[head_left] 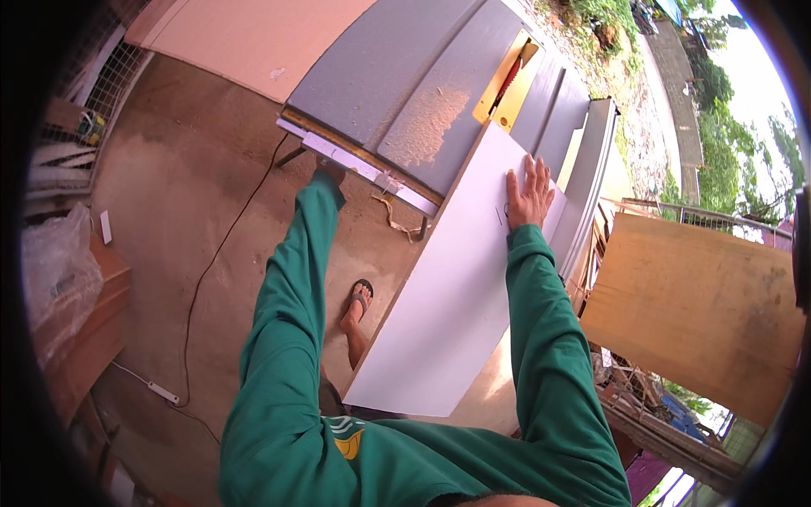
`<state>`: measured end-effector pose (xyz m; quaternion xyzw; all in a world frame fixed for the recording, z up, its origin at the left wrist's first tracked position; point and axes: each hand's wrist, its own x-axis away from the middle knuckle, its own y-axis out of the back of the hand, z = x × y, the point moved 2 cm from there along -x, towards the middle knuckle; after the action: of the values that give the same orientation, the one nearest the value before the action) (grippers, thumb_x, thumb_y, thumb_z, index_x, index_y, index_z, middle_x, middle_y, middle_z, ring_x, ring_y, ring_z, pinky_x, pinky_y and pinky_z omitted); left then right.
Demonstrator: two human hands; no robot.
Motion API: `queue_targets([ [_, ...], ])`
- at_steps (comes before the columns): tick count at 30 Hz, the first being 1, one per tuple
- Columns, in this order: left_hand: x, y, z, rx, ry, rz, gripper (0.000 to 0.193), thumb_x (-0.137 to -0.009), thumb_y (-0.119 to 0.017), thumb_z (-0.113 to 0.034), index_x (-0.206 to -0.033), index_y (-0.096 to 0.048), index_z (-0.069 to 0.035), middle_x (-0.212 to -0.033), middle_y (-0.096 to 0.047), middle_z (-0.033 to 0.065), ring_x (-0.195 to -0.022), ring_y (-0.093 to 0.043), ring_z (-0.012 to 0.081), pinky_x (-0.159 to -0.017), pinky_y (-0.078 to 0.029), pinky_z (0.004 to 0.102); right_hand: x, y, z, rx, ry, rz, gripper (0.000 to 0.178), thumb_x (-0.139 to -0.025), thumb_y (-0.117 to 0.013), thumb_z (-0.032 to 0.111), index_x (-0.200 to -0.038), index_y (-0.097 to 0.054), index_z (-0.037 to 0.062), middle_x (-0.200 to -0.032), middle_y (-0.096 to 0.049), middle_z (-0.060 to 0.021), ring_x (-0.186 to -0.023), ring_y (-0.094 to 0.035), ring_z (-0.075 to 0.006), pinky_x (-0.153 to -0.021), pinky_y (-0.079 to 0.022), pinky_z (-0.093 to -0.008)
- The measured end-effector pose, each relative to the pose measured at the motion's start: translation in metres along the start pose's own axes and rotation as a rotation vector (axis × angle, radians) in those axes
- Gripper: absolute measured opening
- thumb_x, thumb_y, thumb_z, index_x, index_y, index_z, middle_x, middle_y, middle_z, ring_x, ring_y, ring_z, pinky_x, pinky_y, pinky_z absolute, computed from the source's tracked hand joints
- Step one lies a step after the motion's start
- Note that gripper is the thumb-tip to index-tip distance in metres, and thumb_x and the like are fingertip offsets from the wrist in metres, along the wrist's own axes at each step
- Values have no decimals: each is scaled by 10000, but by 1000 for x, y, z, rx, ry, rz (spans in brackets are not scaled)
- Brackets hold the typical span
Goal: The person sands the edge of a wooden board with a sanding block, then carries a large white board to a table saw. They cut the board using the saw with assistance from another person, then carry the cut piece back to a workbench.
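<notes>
A long white board (448, 287) lies partly on the grey table saw (405, 76), its near end reaching back toward my body. My right hand (530, 198) rests flat on the board's upper face, fingers stretched forward and somewhat apart. The board's far corner is close to the yellow insert plate (498, 106), where a red saw blade (509, 76) shows in the slot. My left hand (331, 171) is at the saw's front edge, by the pale front rail (355, 163). Its fingers are hidden beneath that edge, so their grip does not show.
Sawdust (431, 122) covers part of the saw's top. A grey metal fence (587, 182) runs along the board's right side. A black cable (221, 245) crosses the concrete floor to a white power strip (163, 392). A plywood sheet (693, 304) stands at right; a pinkish panel (245, 42) adjoins the saw.
</notes>
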<state>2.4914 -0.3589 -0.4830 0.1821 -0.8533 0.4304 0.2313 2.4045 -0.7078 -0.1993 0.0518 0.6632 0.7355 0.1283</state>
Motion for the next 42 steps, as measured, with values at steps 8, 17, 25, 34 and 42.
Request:
queue_targets([
  [8,10,20,13,38,-35,25,499,-992,-468,-379,-1408,-399,-112,-1400,-468,69,-1283,-454,241,-1077,-379,421,1,9,2,21,-46,24,684,-896,-401,616,-1484,-353,269,-1577,-246,-57,-1482,-130,-248,-1193,-34,-529],
  [17,-6,50,-47,-1943,-699,442,420,-949,-554,-283,-1306,-514,-65,-1298,-547,86,-1159,-519,246,-979,-433,419,4,12,-1,60,-55,10,680,-898,-344,645,-1481,-345,294,-1577,-237,-41,-1483,-116,-225,-1204,-23,-504],
  [25,344,84,-65,-1076,502,456,592,-989,-450,-521,-1303,-540,-27,-1193,-625,80,-1006,-623,174,-825,-504,303,6,13,-5,35,-48,17,691,-903,-307,662,-1505,-285,324,-1594,-190,-15,-1489,-74,-205,-1203,-4,-508],
  [34,531,91,-71,-1118,612,340,694,-971,-343,-629,-1161,-515,17,-873,-630,85,-689,-617,167,-604,-497,288,2,5,-18,12,-34,7,694,-915,-255,679,-1514,-264,328,-1606,-158,-13,-1491,-74,-215,-1193,-5,-532],
  [42,509,74,-64,-1233,419,307,626,-988,-368,-586,-1023,-542,14,-773,-559,56,-536,-509,129,-491,-427,276,-25,1,-26,38,-52,35,675,-923,-226,675,-1515,-245,352,-1608,-149,2,-1490,-85,-206,-1198,-23,-520],
])
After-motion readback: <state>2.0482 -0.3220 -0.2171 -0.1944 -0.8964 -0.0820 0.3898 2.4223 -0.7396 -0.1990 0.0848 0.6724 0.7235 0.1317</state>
